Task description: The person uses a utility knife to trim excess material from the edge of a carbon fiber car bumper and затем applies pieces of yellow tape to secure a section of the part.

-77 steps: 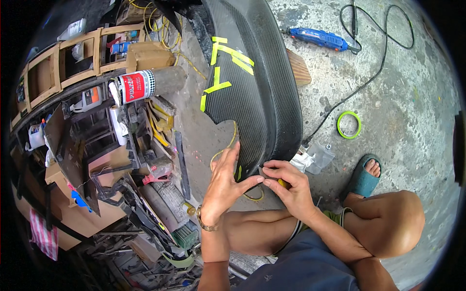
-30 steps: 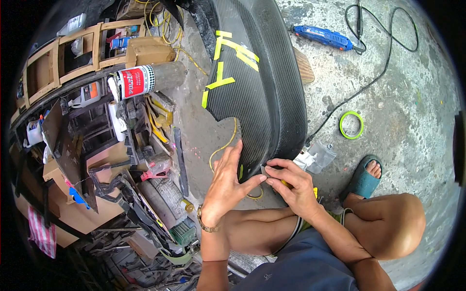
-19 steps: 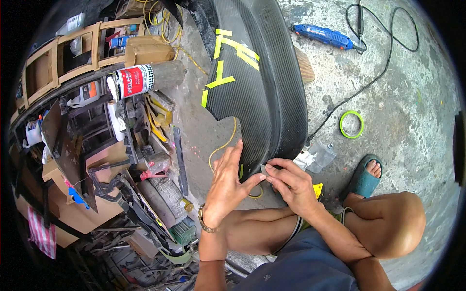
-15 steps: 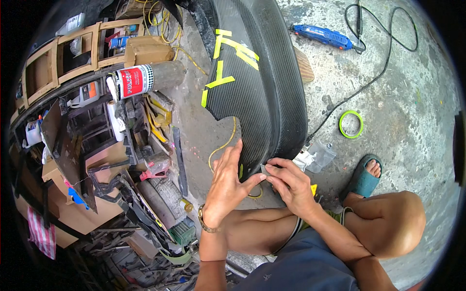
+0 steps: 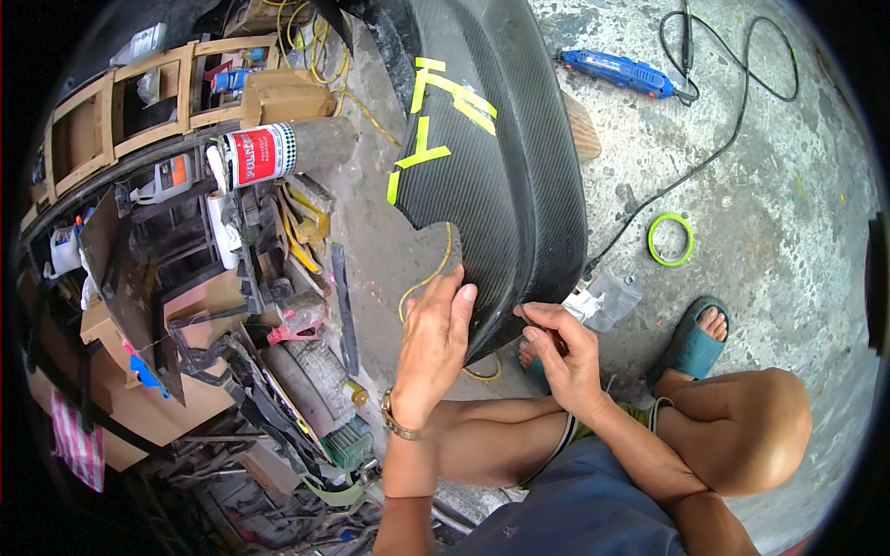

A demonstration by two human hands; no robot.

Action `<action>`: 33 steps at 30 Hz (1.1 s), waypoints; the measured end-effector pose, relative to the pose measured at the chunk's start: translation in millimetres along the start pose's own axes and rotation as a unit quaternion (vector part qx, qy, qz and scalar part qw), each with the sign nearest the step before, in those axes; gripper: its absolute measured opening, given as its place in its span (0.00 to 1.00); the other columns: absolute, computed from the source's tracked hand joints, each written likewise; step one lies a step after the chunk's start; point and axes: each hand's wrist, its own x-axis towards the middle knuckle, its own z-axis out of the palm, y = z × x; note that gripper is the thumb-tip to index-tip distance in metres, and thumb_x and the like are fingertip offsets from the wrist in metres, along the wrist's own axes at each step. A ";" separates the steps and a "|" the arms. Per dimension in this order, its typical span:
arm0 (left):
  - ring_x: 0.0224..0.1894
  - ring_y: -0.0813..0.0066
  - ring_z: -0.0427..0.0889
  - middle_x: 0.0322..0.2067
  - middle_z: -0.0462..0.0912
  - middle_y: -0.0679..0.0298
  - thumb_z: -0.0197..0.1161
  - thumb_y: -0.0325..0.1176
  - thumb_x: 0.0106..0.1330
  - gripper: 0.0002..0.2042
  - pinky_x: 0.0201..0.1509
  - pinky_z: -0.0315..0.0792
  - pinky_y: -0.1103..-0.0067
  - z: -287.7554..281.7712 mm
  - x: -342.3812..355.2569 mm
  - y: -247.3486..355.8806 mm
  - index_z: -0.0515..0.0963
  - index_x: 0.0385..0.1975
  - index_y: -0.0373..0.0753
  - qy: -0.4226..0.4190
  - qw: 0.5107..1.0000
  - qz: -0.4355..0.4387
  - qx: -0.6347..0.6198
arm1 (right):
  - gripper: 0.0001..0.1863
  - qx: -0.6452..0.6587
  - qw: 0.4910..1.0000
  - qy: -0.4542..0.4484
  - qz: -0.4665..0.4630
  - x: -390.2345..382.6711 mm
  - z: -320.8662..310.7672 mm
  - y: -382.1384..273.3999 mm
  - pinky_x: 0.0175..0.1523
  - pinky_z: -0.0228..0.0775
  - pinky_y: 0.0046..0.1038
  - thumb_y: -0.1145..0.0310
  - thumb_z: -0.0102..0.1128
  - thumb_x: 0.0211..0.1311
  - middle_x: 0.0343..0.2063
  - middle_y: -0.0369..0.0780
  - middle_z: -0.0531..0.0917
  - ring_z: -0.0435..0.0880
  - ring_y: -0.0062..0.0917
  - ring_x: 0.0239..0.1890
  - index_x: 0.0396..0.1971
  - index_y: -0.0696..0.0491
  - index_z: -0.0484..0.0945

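A black carbon-fibre panel (image 5: pixel 501 204) with a curved, ridged side lies in front of me, its pointed near end between my hands. Strips of yellow-green tape (image 5: pixel 423 153) are stuck on its upper left part. My left hand (image 5: pixel 432 334) lies along the left edge near the tip, fingers stretched out and thumb on the surface. At the right side of the tip, my right hand (image 5: pixel 567 357) is closed in a pinch, thumb and forefinger by the edge. Whatever sits between those fingertips is too small and hidden to name.
On the concrete floor to the right are a blue rotary tool (image 5: pixel 619 72) with a black cord, a green tape roll (image 5: pixel 670 239) and a clear plastic bag (image 5: pixel 612 301). A wooden block (image 5: pixel 580 127) sits beside the panel. Left, a red-labelled can (image 5: pixel 260 155) stands among cluttered shelving.
My left thumb has lifted from the tip and moved up beside the fingers. My right hand has shifted slightly right; the small grey piece seen in its pinch is now hidden.
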 end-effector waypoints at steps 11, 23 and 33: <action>0.53 0.48 0.78 0.51 0.77 0.46 0.74 0.41 0.59 0.35 0.58 0.64 0.61 6.6 -8.0 11.9 0.68 0.61 0.25 -0.028 0.992 0.037 0.116 | 0.11 -0.009 1.000 -0.002 0.004 -1.2 -2.8 3.5 0.53 0.75 0.28 0.79 0.65 0.64 0.44 0.46 0.85 0.85 0.32 0.47 0.46 0.61 0.80; 0.60 0.50 0.75 0.56 0.76 0.46 0.69 0.40 0.64 0.34 0.65 0.65 0.62 -14.9 -3.9 -4.6 0.66 0.65 0.24 -0.108 0.994 -0.012 -0.018 | 0.12 -0.054 0.995 -0.058 -0.052 3.1 -0.6 -10.3 0.54 0.77 0.31 0.79 0.67 0.62 0.47 0.48 0.85 0.86 0.36 0.49 0.46 0.60 0.82; 0.61 0.47 0.73 0.56 0.73 0.45 0.79 0.45 0.53 0.47 0.67 0.63 0.63 -15.0 -2.7 -6.2 0.62 0.67 0.21 -0.132 0.991 0.015 -0.018 | 0.12 -0.113 0.987 -0.092 -0.072 8.0 -4.7 -18.8 0.52 0.78 0.31 0.77 0.67 0.62 0.47 0.47 0.85 0.86 0.38 0.48 0.46 0.59 0.84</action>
